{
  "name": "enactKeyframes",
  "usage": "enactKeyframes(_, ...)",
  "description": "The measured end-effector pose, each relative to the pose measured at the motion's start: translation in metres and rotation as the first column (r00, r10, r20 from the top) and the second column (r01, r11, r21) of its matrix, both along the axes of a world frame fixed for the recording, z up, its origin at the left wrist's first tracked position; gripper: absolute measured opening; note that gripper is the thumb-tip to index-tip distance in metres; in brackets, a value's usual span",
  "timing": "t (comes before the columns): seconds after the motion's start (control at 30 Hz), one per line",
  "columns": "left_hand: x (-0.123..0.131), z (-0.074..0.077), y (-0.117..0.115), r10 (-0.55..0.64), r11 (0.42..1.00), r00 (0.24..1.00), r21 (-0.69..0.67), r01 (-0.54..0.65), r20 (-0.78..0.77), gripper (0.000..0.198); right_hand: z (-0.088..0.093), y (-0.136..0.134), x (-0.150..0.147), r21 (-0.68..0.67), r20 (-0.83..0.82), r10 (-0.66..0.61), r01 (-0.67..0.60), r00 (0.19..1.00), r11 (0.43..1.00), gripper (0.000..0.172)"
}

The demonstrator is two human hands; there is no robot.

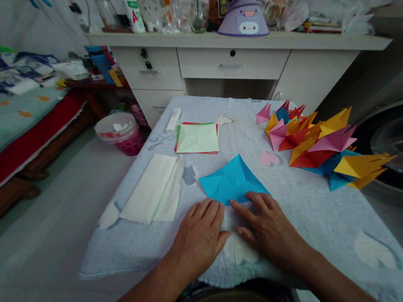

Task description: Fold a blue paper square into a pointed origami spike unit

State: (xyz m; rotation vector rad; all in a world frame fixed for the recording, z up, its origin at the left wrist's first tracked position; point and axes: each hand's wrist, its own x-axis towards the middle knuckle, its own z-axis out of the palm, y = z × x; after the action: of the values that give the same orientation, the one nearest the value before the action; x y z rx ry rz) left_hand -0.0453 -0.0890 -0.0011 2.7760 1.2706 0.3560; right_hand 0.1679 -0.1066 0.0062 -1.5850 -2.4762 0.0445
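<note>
A partly folded blue paper square (231,181) lies on a towel-covered table (319,214) in front of me. My left hand (199,234) rests flat on the towel with its fingertips on the paper's near left edge, fingers stretched out. Beside it, my right hand (266,227) lies flat too, fingers spread, its fingertips pressing the paper's near right edge. Neither hand grips anything.
A pile of folded coloured paper shapes (317,147) lies at the right. A stack of coloured sheets (197,138) and a white glue stick (173,120) sit farther back, folded white paper (154,188) at the left. A cluttered desk (234,61), a pink bin (119,132) and a bed (6,123) stand beyond.
</note>
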Motion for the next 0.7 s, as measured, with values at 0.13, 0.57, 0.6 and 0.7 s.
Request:
enactKeyframes(0.13,0.003,0.007,-0.001,0.008,0.999,1.000,-0.038,-0.008,-0.002,0.044,0.003,-0.001,-0.013,0.021,0.066,-0.009,0.008,0.998,1.000,0.056)
enactKeyframes(0.57,-0.001,0.011,-0.001,0.054,0.998,0.998,0.014,-0.054,-0.025,0.025,-0.001,-0.005,0.015,0.020,0.050,-0.052,0.051,0.997,0.998,0.049)
enactKeyframes(0.6,-0.001,0.011,-0.001,0.055,0.998,0.998,0.024,-0.054,-0.018,0.024,-0.001,-0.006,0.019,0.019,0.053,-0.059,0.058,0.997,0.998,0.049)
enactKeyframes(0.7,-0.002,0.010,-0.001,0.058,0.997,0.998,0.046,-0.057,-0.008,0.020,-0.003,-0.009,0.033,0.031,0.067,-0.078,0.076,0.995,0.997,0.048)
